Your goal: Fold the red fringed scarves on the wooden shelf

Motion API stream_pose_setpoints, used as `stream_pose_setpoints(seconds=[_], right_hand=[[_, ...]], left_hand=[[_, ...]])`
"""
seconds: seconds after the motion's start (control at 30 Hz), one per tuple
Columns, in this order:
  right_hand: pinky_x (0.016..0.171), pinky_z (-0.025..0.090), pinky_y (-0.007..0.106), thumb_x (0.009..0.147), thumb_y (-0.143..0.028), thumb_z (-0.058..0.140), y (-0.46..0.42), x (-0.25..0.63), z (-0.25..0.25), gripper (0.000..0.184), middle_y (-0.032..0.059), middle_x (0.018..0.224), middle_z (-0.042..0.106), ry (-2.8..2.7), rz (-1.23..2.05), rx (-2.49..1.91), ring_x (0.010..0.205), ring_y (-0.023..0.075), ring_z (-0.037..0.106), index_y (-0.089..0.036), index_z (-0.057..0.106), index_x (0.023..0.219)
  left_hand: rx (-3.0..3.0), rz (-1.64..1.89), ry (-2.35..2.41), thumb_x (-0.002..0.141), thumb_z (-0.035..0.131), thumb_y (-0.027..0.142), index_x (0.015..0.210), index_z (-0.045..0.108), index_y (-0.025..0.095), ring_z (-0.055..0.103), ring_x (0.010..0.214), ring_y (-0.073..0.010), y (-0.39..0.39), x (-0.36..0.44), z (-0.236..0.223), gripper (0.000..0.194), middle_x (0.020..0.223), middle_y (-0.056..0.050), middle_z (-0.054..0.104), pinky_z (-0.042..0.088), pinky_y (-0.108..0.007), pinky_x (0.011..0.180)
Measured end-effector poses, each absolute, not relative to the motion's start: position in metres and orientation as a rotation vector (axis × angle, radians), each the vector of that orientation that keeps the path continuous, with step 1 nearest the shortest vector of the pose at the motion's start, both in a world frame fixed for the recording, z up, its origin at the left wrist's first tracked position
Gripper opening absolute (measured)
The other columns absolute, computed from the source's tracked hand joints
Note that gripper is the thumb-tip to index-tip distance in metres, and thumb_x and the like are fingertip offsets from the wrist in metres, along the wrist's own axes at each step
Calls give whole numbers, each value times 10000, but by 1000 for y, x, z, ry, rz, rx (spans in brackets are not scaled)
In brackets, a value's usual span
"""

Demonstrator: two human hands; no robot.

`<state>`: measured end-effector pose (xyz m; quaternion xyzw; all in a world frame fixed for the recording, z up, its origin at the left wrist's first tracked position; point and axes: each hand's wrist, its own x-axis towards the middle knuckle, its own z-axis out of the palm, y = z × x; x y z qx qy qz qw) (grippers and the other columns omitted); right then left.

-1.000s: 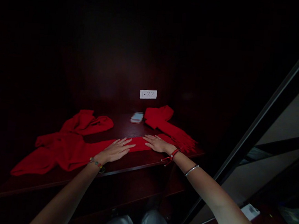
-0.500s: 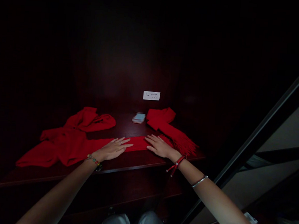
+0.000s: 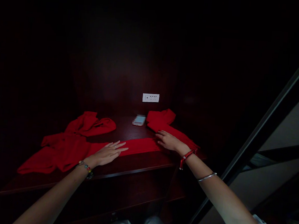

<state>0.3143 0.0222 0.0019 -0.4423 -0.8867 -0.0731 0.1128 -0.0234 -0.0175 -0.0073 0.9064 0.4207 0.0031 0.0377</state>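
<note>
A long red scarf (image 3: 141, 145) lies across the dark wooden shelf, flat in the middle, with a crumpled heap at the left and a folded, fringed end at the right. My left hand (image 3: 107, 153) rests on the flat strip, fingers spread, palm down. Over the right part, beside the folded portion, my right hand (image 3: 168, 140) is stretched out with palm down; whether it presses on the cloth or hovers just above I cannot tell. Neither hand grips anything.
Behind the scarf lies a phone-like flat item (image 3: 139, 120), its face blurred. A white wall socket (image 3: 151, 98) sits on the back panel. The front edge of the shelf (image 3: 134, 172) is near me. At right stands a dark-framed sliding panel (image 3: 267, 124).
My right hand has slid to the right and slightly up along the scarf toward the folded end. My left hand has shifted a little left. The view has tilted slightly.
</note>
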Motion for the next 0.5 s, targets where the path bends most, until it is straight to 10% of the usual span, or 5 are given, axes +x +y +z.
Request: stream_pose_setpoints(seconds=[0.2,0.5], right_hand=[[1022,240,384,672,-614,528,32,268,-8,851,134,1369,304,-2781,133,-1119,1265,271,234,-149,282,1341],[1001,265,381,764,-297,547,9,277,2,585,155,1300,409,-2834,-342,-825,1211,243,347,-132,362,1293]], left_hand=[[2761,25,1275,915,188,331,1296,282,407,124,1302,-213,-17,-25,-9,400,1424,78,154,136,-449,1039],[2662,-140,1099,804,397,287,1093,545,256,424,1126,-178,19,-3,21,326,1233,-28,473,312,-293,951]])
